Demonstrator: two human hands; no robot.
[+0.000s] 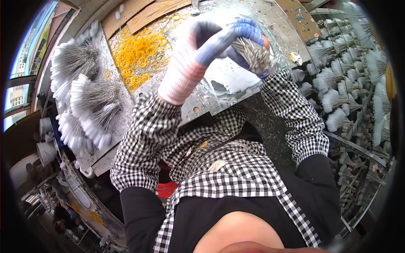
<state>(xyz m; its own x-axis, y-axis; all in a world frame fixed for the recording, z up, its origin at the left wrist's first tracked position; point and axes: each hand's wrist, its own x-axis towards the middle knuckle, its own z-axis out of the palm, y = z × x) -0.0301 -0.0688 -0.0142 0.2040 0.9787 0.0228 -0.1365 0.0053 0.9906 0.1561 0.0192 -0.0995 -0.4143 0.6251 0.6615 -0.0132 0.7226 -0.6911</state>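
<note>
A bundle of thin metal wire stems point(254, 55) is gripped in my right hand point(249, 31), which wears a blue knitted glove with an orange patch. The stems' ends point down toward me. My left hand point(206, 46), in a striped white, blue and pink glove, reaches across to the bundle's upper side. Its fingertips are pressed together against the right hand's fingers, and whatever they pinch is hidden. Both hands are above a white sheet point(236, 78) on the grey worktable point(198, 103). Left of them lies a spread of yellow rubber bands point(141, 50).
White-bristled wire brushes point(93, 97) lie in bunches along the table's left side. Racks holding many brush bundles point(333, 99) stand on the right. Cardboard strips point(154, 14) and a metal tool point(195, 8) lie at the far edge. A red seat point(166, 189) shows below me.
</note>
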